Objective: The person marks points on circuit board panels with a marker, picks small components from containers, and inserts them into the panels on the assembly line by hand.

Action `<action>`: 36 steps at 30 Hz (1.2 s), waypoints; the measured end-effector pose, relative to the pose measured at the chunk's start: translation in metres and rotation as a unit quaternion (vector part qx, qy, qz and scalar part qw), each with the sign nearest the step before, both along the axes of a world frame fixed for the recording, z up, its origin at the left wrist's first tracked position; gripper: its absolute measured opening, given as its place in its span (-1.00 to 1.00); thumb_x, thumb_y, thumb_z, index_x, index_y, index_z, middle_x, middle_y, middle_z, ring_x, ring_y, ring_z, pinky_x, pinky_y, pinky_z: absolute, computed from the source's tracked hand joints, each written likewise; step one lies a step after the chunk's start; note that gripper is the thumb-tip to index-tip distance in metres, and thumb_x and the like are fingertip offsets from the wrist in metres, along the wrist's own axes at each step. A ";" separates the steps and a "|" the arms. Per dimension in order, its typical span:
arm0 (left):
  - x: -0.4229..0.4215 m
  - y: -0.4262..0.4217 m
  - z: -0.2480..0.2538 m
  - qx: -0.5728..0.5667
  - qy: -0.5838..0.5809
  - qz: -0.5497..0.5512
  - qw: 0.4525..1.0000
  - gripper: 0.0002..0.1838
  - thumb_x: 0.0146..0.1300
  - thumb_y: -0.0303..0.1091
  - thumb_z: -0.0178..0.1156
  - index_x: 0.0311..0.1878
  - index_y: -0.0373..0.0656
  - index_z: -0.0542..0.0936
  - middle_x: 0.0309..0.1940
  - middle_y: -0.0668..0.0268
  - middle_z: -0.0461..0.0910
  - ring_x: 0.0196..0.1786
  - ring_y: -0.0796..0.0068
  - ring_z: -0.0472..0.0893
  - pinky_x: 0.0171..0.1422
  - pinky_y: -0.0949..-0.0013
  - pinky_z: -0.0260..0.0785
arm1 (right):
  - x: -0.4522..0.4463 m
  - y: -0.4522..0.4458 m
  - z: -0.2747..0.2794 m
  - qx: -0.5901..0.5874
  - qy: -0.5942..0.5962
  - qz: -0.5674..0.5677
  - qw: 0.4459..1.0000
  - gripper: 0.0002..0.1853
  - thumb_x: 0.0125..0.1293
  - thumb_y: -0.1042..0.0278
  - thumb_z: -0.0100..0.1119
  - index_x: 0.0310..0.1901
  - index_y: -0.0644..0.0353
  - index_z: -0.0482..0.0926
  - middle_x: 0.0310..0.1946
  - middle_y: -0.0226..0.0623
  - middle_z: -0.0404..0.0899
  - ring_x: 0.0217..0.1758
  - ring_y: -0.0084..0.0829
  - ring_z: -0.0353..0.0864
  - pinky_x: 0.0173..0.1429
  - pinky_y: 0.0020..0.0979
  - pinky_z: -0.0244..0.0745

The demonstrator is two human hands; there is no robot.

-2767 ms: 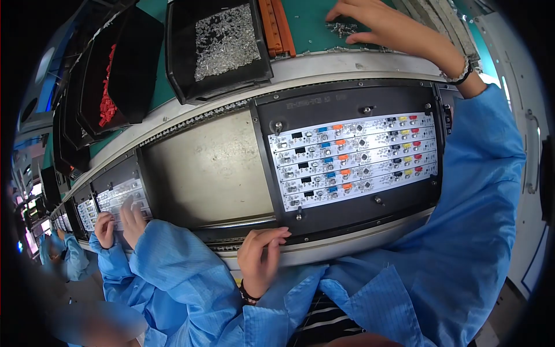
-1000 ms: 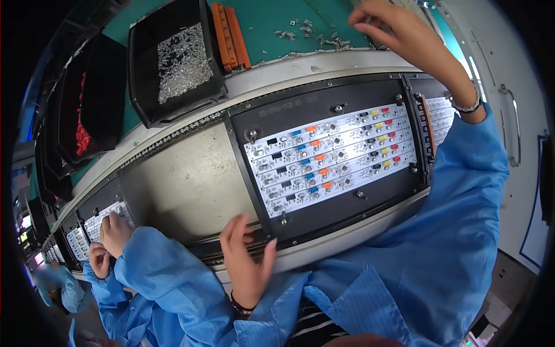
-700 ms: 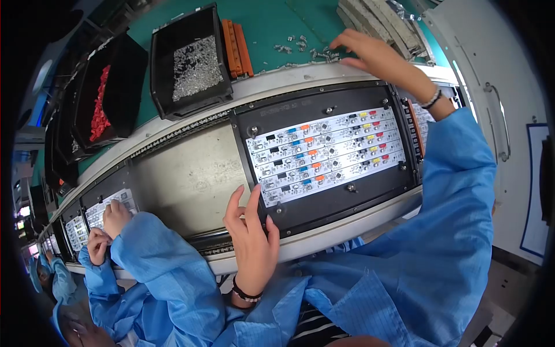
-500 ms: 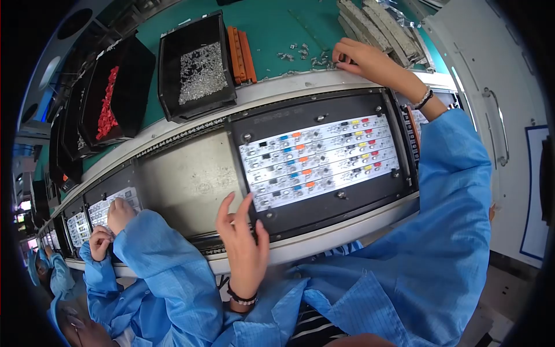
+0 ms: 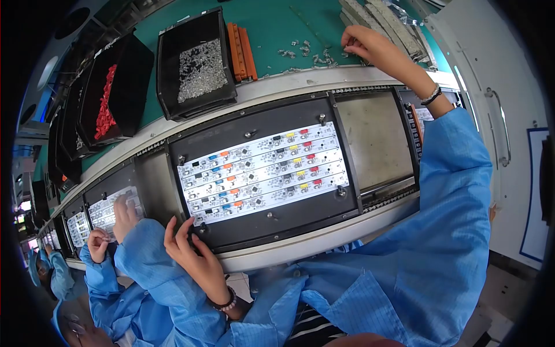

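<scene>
A black carrier frame (image 5: 260, 130) lies on the conveyor in front of me. It holds several white circuit board strips (image 5: 263, 168) fitted with blue, orange, black, yellow and red parts. My left hand (image 5: 193, 251) is at the carrier's lower left corner, fingers stretched and apart, index fingertip at the strips' corner. Whether it presses on the carrier I cannot tell. Up on the green bench, my right hand (image 5: 370, 47) has thumb and fingers pinched together beside a scatter of small clear parts (image 5: 312, 55). Anything between those fingertips is too small to make out.
Black bins stand along the bench, one with clear parts (image 5: 202, 69), another with red parts (image 5: 107, 104). Orange strips (image 5: 241, 52) and grey slabs (image 5: 384, 26) lie behind. At left, a co-worker's hands (image 5: 124, 217) are over another carrier. A white cabinet (image 5: 491, 87) borders the right.
The carrier has slid left along the conveyor, baring conveyor surface on its right. My left hand has moved left with it. My right hand has shifted slightly up and right.
</scene>
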State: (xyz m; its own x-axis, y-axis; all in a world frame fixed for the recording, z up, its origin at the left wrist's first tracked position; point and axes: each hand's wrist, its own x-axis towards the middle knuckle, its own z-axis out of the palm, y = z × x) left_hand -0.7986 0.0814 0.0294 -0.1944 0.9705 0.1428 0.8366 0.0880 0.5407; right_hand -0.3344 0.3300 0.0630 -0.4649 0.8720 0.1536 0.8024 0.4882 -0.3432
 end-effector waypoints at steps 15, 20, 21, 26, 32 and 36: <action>-0.010 -0.004 -0.017 0.124 -0.008 -0.003 0.992 -0.83 0.46 -0.53 0.09 -0.02 -0.27 0.66 0.11 0.15 0.58 0.10 0.27 0.53 0.17 0.31 0.34 | -0.038 -0.035 0.013 -0.016 0.048 -0.089 0.995 -0.89 0.36 0.47 0.29 -0.24 0.29 0.56 -0.41 -0.27 0.61 -0.34 -0.51 0.62 -0.24 -0.46 0.53; -0.010 -0.005 -0.014 0.123 -0.052 -0.013 0.991 -0.84 0.46 -0.54 0.08 -0.04 -0.29 0.64 0.05 0.13 0.61 0.15 0.24 0.55 0.26 0.27 0.34 | -0.058 -0.049 0.021 -0.033 0.060 -0.081 0.994 -0.89 0.37 0.48 0.28 -0.17 0.30 0.57 -0.37 -0.25 0.62 -0.31 -0.47 0.63 -0.20 -0.43 0.54; -0.011 -0.006 -0.014 0.130 -0.058 -0.023 0.990 -0.85 0.45 -0.56 0.08 -0.04 -0.30 0.63 0.03 0.13 0.62 0.13 0.24 0.56 0.25 0.27 0.35 | -0.069 -0.059 0.024 -0.039 0.063 -0.069 0.995 -0.89 0.37 0.49 0.27 -0.15 0.30 0.58 -0.35 -0.24 0.63 -0.30 -0.44 0.64 -0.18 -0.42 0.55; 0.008 -0.007 -0.014 0.122 -0.133 -0.121 0.976 -0.81 0.36 -0.63 0.17 -0.01 -0.28 0.62 -0.02 0.16 0.64 0.03 0.28 0.61 0.16 0.32 0.42 | -0.133 -0.112 0.049 -0.067 0.074 0.037 0.994 -0.85 0.38 0.48 0.23 -0.07 0.30 0.59 -0.26 -0.17 0.65 -0.20 -0.27 0.67 -0.08 -0.34 0.56; 0.072 0.012 -0.003 0.076 -0.047 -0.334 0.938 -0.71 0.22 -0.47 0.33 0.02 -0.19 0.62 0.00 0.25 0.60 0.00 0.19 0.58 0.08 0.23 0.45 | -0.172 -0.090 -0.017 0.068 0.032 0.152 0.986 -0.71 0.38 0.44 0.21 0.12 0.16 0.59 0.01 -0.27 0.62 0.13 -0.23 0.59 0.22 -0.25 0.46; 0.083 0.011 -0.006 0.060 -0.034 -0.326 0.943 -0.78 0.25 -0.52 0.26 -0.03 -0.18 0.61 -0.10 0.27 0.56 -0.03 0.19 0.56 0.02 0.22 0.46 | -0.195 -0.097 -0.029 0.106 -0.044 0.137 0.984 -0.67 0.36 0.46 0.20 0.15 0.13 0.60 0.04 -0.29 0.61 0.18 -0.17 0.55 0.27 -0.18 0.42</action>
State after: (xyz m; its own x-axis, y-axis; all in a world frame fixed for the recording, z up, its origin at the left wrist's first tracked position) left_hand -0.7160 0.0926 0.0234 0.4247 0.8647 0.2681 0.6548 -0.4979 0.5686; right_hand -0.5289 0.2327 0.0342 -0.6984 0.6644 0.2661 0.6522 0.7439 -0.1458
